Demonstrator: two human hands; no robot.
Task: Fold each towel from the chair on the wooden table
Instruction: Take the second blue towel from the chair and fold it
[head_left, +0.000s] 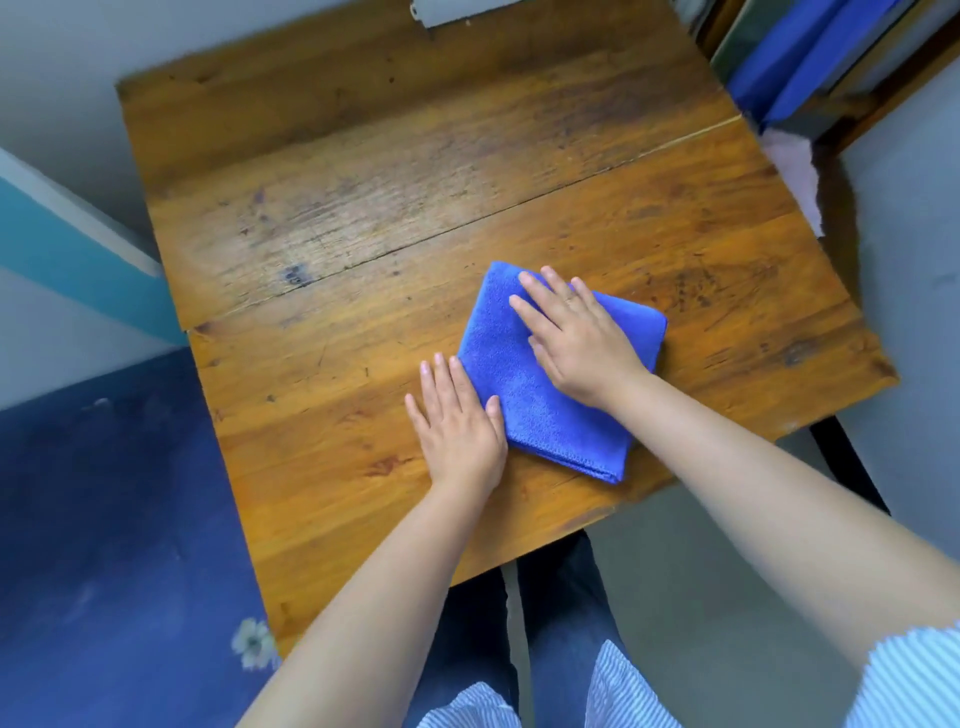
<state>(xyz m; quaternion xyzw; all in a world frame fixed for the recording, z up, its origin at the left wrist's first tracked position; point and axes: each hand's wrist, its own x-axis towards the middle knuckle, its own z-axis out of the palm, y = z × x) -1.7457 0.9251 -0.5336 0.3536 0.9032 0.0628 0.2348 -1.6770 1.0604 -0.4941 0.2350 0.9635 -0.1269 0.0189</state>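
Note:
A blue towel (524, 395), folded into a small square, lies on the wooden table (363, 208) near its front right part. My right hand (576, 343) rests flat on top of the towel, fingers spread and pointing to the far left. My left hand (457, 421) lies flat on the table at the towel's left edge, its thumb touching the cloth. Neither hand grips anything. At the right of the table, a pale pink towel (800, 171) hangs just past the table's edge, partly hidden.
A chair with blue fabric (800, 62) stands at the back right beside the table. A dark blue flowered cloth (119, 519) covers the area to the left. A grey object (452, 10) sits at the table's far edge.

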